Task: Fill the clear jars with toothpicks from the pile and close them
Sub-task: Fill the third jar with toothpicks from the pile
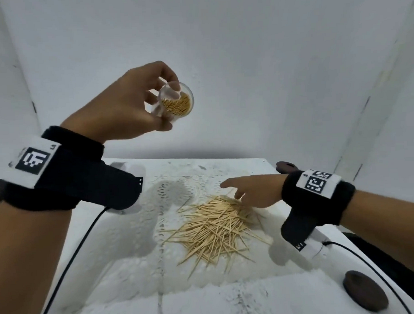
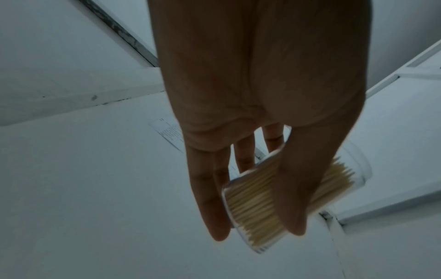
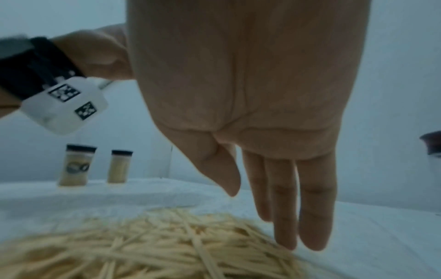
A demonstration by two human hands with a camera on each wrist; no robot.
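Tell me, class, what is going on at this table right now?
A person is packing toothpicks into jars. The left hand holds a clear jar up in the air, open and partly filled with toothpicks. The right hand reaches with straight fingers over the loose pile of toothpicks on the white table. Two capped jars already stand at the back, and a dark lid lies near the right edge.

white table [image 1: 126, 291] | black cables [image 1: 70, 260] | white walls [image 1: 244, 60]
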